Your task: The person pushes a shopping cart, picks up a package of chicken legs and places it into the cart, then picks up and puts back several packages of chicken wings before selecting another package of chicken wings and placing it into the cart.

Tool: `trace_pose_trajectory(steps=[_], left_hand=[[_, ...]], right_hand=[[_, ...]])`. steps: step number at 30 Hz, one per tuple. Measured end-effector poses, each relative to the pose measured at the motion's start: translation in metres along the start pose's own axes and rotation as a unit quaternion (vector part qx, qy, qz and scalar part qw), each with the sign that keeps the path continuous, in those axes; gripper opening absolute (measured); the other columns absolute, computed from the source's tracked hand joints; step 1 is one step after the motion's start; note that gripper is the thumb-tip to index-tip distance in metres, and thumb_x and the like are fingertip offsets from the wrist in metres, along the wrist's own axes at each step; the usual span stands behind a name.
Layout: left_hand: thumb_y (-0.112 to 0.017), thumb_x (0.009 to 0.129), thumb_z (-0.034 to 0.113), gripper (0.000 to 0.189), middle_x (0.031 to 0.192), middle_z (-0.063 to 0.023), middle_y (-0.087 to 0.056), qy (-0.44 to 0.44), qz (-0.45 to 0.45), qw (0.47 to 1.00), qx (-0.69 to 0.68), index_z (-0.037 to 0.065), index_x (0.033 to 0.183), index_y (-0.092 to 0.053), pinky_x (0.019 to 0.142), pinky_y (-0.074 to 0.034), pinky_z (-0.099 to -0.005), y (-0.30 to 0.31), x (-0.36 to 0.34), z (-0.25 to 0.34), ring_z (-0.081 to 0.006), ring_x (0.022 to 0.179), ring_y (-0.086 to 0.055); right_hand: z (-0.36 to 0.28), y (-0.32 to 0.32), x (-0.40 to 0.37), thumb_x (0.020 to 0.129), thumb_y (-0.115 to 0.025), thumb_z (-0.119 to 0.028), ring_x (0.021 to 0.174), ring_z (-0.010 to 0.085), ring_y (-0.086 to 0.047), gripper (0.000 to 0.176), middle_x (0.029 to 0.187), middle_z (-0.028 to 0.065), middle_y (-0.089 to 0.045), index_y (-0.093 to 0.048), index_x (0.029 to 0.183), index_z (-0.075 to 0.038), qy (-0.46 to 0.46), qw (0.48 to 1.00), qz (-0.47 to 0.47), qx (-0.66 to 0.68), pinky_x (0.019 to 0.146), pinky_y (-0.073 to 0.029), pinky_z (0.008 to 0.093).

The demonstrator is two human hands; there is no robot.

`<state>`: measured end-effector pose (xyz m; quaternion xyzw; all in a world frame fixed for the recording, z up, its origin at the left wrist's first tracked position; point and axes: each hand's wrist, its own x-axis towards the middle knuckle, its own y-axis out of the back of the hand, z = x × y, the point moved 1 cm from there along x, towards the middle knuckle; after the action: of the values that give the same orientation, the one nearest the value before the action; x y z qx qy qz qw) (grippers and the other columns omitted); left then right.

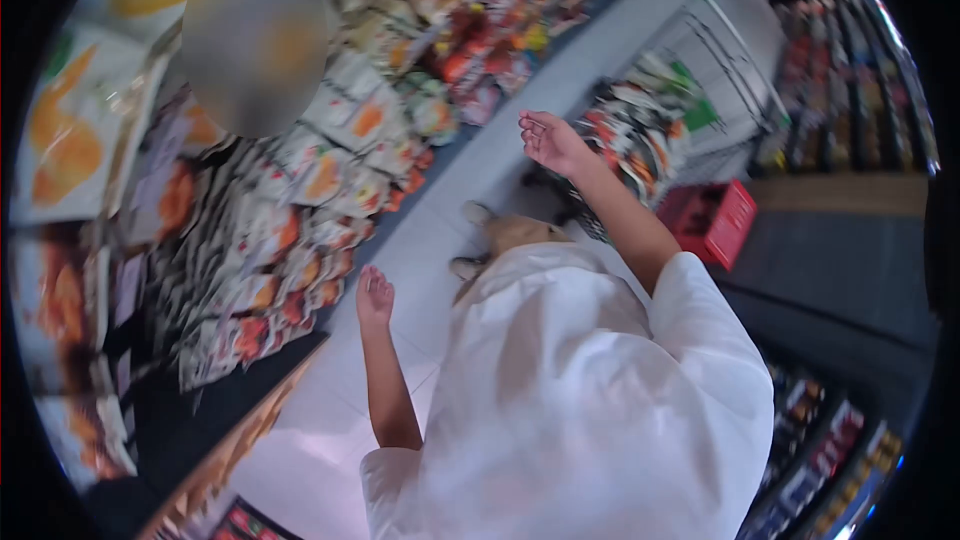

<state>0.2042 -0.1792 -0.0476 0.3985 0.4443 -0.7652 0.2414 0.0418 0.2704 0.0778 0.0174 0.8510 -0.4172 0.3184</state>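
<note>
My left hand (375,297) hangs over the pale floor, beside the lower end of a sloped display of packaged food bags (295,225). Its fingers are loosely curled and nothing shows in them. Farther up and to the right is my right hand (553,144), with half-bent fingers slightly apart and no object in it. Close behind that hand stands a wire shopping cart (735,60) with a pile of packaged goods (640,130). Both hands are apart from the bags and the cart.
A red basket (712,220) sits beside the cart, near my right forearm. Stocked shelves (850,90) line the right side. Large food packages (75,140) stand at the far left. The tiled aisle floor (430,250) runs diagonally between. A round blur covers part of the upper left.
</note>
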Motion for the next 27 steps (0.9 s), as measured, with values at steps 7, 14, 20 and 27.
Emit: trace_pose_trajectory(steps=[7, 14, 20, 27], left_hand=[[-0.055, 0.088, 0.023, 0.027, 0.107, -0.0026, -0.063, 0.126, 0.149, 0.908, 0.372, 0.015, 0.114, -0.055, 0.061, -0.045, -0.0281, 0.146, 0.076, -0.148, -0.0151, 0.092, -0.061], [-0.059, 0.086, 0.031, 0.040, 0.107, -0.0056, -0.061, 0.119, 0.047, 0.877, 0.463, 0.011, 0.121, -0.053, 0.078, -0.044, -0.0371, 0.160, 0.070, -0.175, -0.0200, 0.093, -0.058], [-0.054, 0.091, 0.030, 0.041, 0.122, -0.0084, -0.057, -0.017, 0.067, 0.871, 0.486, 0.011, 0.127, -0.049, 0.085, -0.042, -0.0384, 0.094, 0.050, -0.127, -0.0232, 0.111, -0.055], [-0.053, 0.093, 0.035, 0.042, 0.120, -0.0066, -0.058, -0.040, 0.124, 0.829, 0.545, 0.010, 0.127, -0.050, 0.088, -0.042, -0.0392, -0.056, -0.035, -0.121, -0.0214, 0.109, -0.055]], right_hand=[[-0.017, 0.199, -0.148, 0.083, -0.055, -0.016, 0.058, 0.0086, -0.052, 0.009, 0.070, -0.0042, -0.056, -0.059, 0.087, -0.009, 0.104, 0.924, 0.341, 0.139, 0.056, -0.045, 0.0251], [-0.028, 0.275, -0.150, 0.083, -0.053, -0.014, 0.063, 0.0099, -0.054, 0.008, 0.074, -0.0022, -0.056, -0.058, 0.087, -0.010, 0.089, 0.905, 0.393, 0.137, 0.058, -0.049, 0.0256], [-0.071, 0.354, -0.063, 0.088, -0.052, -0.020, 0.070, 0.0122, -0.058, 0.012, 0.082, -0.0002, -0.059, -0.058, 0.090, -0.010, 0.041, 0.922, 0.374, 0.090, 0.061, -0.050, 0.0277], [-0.137, 0.412, 0.027, 0.091, -0.051, -0.021, 0.078, 0.0173, -0.060, 0.020, 0.088, 0.0046, -0.061, -0.052, 0.106, -0.008, 0.040, 0.928, 0.369, -0.037, 0.066, -0.051, 0.0313]])
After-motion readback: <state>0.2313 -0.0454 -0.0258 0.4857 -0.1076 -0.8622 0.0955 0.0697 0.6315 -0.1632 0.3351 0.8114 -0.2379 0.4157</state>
